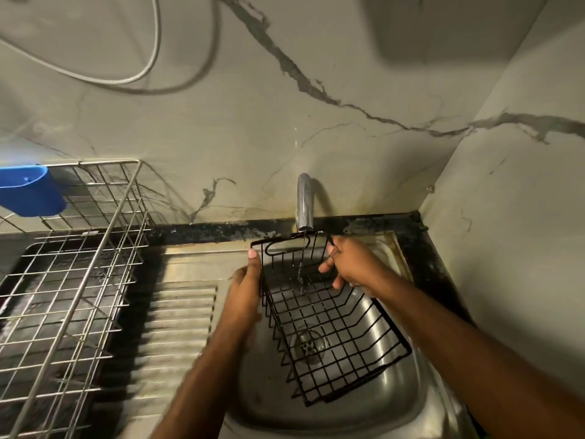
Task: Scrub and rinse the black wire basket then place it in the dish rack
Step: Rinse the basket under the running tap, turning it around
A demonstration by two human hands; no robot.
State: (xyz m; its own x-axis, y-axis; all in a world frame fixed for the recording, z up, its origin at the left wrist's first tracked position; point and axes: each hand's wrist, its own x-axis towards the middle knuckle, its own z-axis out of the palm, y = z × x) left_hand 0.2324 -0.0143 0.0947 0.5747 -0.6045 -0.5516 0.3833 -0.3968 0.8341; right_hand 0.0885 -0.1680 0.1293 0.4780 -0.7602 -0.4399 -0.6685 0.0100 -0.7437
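Marble-veined walls back the steel sink, with the dish rack off to my left. Over the basin I hold the black wire basket tilted under the tap, whose thin stream hits its far end. My left hand clamps one side, my right hand the other rim. I'd turn it slowly so every wire gets rinsed.

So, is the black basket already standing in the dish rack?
No, both hands hold the black wire basket over the sink under the tap.
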